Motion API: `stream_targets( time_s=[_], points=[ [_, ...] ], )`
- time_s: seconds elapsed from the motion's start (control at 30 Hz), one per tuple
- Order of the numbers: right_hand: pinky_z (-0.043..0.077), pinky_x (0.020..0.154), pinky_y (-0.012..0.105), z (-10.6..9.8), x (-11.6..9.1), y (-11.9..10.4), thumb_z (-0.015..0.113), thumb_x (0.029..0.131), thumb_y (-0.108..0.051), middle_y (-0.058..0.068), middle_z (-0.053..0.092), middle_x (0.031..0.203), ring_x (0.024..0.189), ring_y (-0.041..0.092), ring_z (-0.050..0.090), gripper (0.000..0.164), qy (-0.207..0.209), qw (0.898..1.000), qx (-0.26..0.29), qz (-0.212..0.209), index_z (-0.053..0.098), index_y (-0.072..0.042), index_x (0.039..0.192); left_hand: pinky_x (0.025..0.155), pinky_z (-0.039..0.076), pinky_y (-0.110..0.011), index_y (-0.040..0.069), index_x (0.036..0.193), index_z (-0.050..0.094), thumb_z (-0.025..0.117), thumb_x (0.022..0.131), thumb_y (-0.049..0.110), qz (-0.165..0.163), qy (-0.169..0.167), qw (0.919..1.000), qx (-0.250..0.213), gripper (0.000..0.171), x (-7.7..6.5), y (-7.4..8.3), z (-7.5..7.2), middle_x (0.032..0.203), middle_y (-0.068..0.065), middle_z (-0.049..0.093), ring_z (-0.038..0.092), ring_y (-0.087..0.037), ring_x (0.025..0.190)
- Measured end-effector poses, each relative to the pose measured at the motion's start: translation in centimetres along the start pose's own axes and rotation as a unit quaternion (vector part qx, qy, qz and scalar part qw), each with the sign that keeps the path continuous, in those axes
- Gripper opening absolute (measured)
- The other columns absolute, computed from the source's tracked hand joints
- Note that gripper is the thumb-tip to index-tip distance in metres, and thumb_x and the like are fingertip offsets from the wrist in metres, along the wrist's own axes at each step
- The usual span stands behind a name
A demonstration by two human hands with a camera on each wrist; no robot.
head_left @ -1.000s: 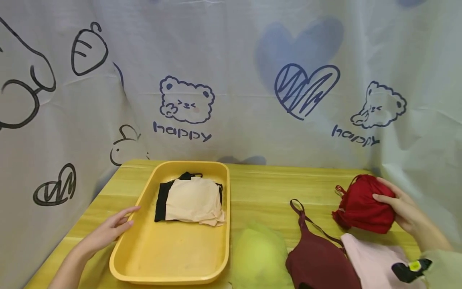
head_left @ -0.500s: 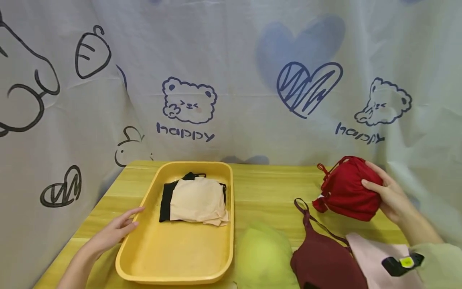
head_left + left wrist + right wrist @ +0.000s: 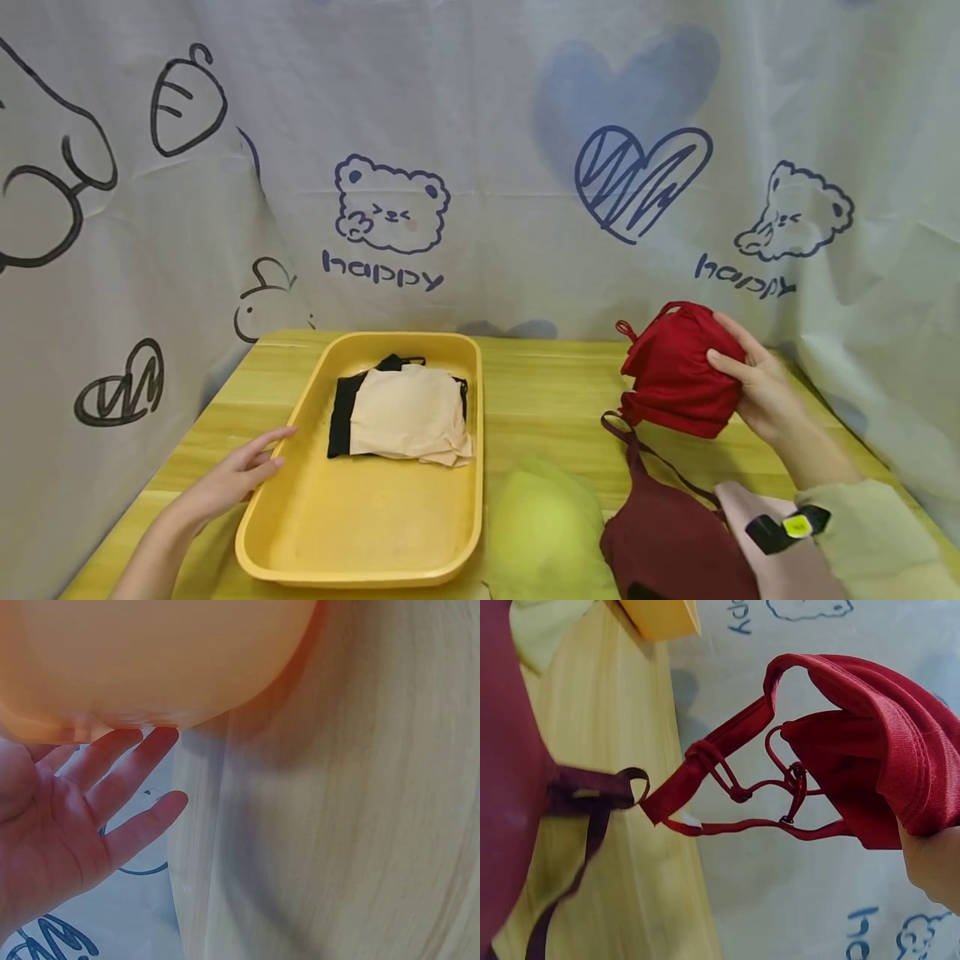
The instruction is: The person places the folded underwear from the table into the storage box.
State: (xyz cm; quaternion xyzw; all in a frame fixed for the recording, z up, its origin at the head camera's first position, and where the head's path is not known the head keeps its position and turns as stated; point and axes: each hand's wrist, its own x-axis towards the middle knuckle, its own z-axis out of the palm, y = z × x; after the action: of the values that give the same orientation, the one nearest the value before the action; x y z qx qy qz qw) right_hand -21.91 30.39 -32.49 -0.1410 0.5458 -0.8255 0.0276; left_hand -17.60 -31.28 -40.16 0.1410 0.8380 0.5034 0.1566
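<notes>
My right hand (image 3: 765, 383) grips a folded red bra (image 3: 682, 371) by its right side, held above the table. In the right wrist view, thin straps and a band hang from the red bra (image 3: 922, 757). At the left, my left hand (image 3: 228, 479) touches the outer side of a yellow tray (image 3: 360, 533) near its rim. The left wrist view shows that hand's fingertips (image 3: 161, 739) against the tray wall (image 3: 165, 660), fingers mostly straight. Inside the tray, a folded beige garment (image 3: 408, 412) lies over a black garment (image 3: 342, 417).
Right of the tray, a lime-yellow garment (image 3: 547, 525) lies beside a maroon bra (image 3: 675, 542) with its strap stretched toward the back. A pale pink garment (image 3: 787, 542) lies under the right forearm. A printed curtain (image 3: 510, 208) rises behind the wooden table (image 3: 540, 383).
My right hand has lifted the red bra and carried it left, from above the pink garment to behind the maroon bra. The left hand stays at the tray's side.
</notes>
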Motion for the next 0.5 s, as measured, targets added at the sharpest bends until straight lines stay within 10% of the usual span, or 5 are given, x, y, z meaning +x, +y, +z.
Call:
stream_targets(
  time_s=[0.27, 0.5],
  points=[
    [0.046, 0.082, 0.022, 2.8, 1.2, 0.8, 0.044, 0.093, 0.001, -0.006, 0.045, 0.122, 0.101, 0.007, 0.054, 0.055, -0.01, 1.0, -0.012, 0.002, 0.029, -0.021, 0.141, 0.067, 0.047, -0.032, -0.008, 0.141, 0.013, 0.038, 0.099, 0.018, -0.005, -0.003, 1.0, -0.007, 0.055, -0.2, 0.2, 0.1, 0.09, -0.018, 0.048, 0.051, -0.012, 0.079],
    [0.046, 0.083, 0.021, 5.7, 2.3, 1.2, 0.046, 0.093, -0.001, -0.004, 0.04, 0.124, 0.102, 0.007, 0.053, 0.058, -0.015, 0.999, -0.023, 0.016, 0.024, -0.02, 0.144, 0.068, 0.047, -0.033, -0.007, 0.141, 0.015, 0.039, 0.099, 0.019, -0.01, 0.007, 0.9999, 0.004, 0.055, -0.1, 0.3, 0.1, 0.101, -0.028, 0.048, 0.051, -0.015, 0.084]
  ],
)
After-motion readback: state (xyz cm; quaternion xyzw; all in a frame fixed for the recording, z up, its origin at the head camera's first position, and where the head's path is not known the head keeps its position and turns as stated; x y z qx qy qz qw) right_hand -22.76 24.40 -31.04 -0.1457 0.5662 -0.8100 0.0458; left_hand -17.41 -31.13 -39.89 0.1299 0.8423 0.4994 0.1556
